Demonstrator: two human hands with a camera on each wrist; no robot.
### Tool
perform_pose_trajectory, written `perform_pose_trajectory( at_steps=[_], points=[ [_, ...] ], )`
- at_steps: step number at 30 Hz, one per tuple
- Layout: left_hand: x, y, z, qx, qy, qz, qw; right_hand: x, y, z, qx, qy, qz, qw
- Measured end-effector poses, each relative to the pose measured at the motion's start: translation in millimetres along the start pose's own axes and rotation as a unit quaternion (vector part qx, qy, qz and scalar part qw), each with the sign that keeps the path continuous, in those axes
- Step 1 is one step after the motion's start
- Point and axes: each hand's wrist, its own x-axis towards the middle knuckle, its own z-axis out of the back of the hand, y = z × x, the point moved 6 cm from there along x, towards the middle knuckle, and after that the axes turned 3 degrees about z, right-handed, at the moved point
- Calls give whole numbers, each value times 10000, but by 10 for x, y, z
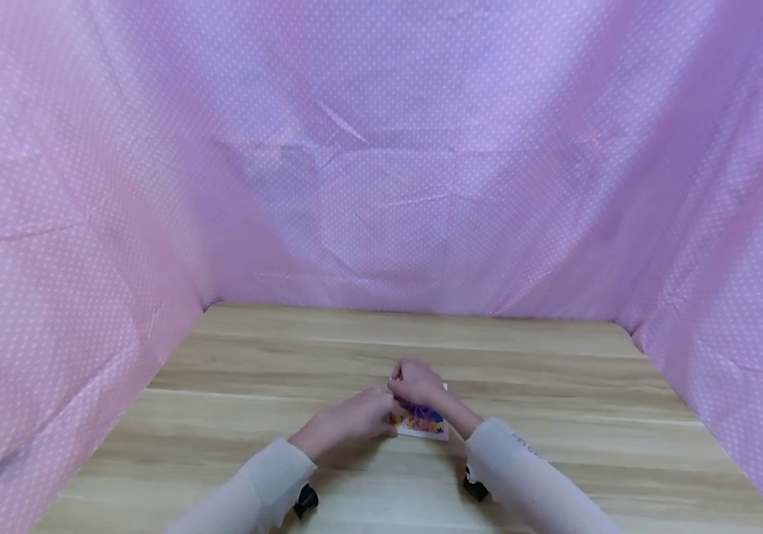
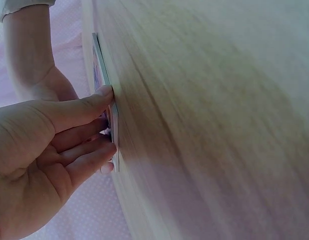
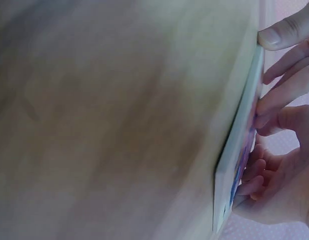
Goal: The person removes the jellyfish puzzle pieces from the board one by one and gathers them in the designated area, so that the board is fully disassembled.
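A small flat picture board (image 1: 424,424), with a bright purple, blue and yellow print and a pale border, lies on the table. My left hand (image 1: 362,415) holds it at the left side; in the left wrist view the thumb (image 2: 105,91) lies against its edge and the fingers bend onto it. Over the far left part of the board is my right hand (image 1: 416,382), its fingers curled. Thumb and index finger of the right hand (image 3: 289,170) come close together at the printed face. Whether anything is between those fingertips is hidden.
The light wooden table (image 1: 274,356) spreads out around the board on all sides. Pink dotted cloth (image 1: 388,222) hangs behind the table and along both sides. Dark wrist devices (image 1: 306,501) sit under both sleeves.
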Motion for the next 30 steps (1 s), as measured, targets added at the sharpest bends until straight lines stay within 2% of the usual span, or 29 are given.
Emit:
perform_pose_trajectory(
  at_steps=[9,14,20,25,30],
  points=[
    [-18,-16,-17,55,41,90,9999,-16,11,12,318,155,294,9989],
    [-16,-25,3,-92,0,178,9998,-4,15,41,443,244,246,9984],
    [-15,-29,-19,27,-27,215,9998,1,-11,50,473,218,252,9983],
    [-26,-38,-29,247,-60,48,9997,-11,-43,92,862,373,680,9933],
    [-54,-26,-32,6,-101,35,9999,-11,-70,164,894,462,1152,9882]
  ],
)
